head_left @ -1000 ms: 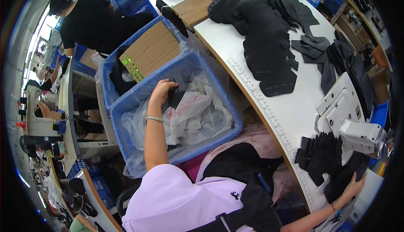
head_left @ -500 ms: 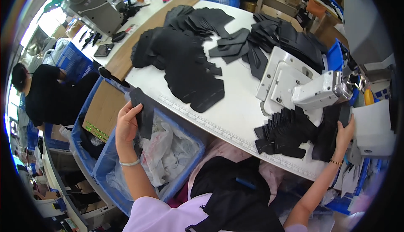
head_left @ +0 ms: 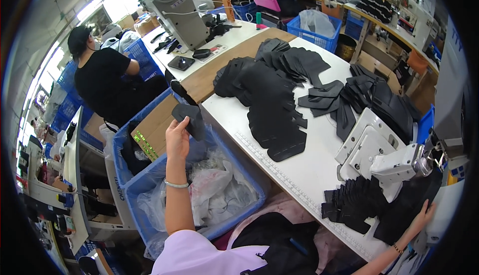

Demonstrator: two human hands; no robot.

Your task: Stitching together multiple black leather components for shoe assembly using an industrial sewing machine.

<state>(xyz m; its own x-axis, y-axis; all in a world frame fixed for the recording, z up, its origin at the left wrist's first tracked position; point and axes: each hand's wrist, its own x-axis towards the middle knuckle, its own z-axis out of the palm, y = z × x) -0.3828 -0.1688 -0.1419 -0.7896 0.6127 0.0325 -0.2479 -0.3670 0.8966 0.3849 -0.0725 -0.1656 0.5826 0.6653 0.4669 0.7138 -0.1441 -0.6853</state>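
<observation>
My left hand [head_left: 178,139] is raised above the blue bin, pinching a small flat black piece [head_left: 193,121] between thumb and fingers. At the table's right end, my right hand [head_left: 421,220] has its fingers closed at the edge of a larger black piece [head_left: 408,209]. That piece lies beside the white sewing machine head [head_left: 399,164], its far end partly hidden there. Next to it is a fanned row of small black pieces [head_left: 352,202]. Further up the white table [head_left: 239,116] are overlapping stacks of large black cut pieces [head_left: 274,110].
Below my left hand stands a blue bin [head_left: 255,204] holding clear plastic bags, beside another with cardboard [head_left: 158,124]. A ruler strip [head_left: 279,174] runs along the table's near edge. A person in black [head_left: 107,83] sits at left, near a grey machine [head_left: 174,10] and a phone [head_left: 181,63].
The view has swung left, so the table sits lower and further right. My left hand still holds the small piece, now tilted more. My right hand has slid nearer along the larger piece.
</observation>
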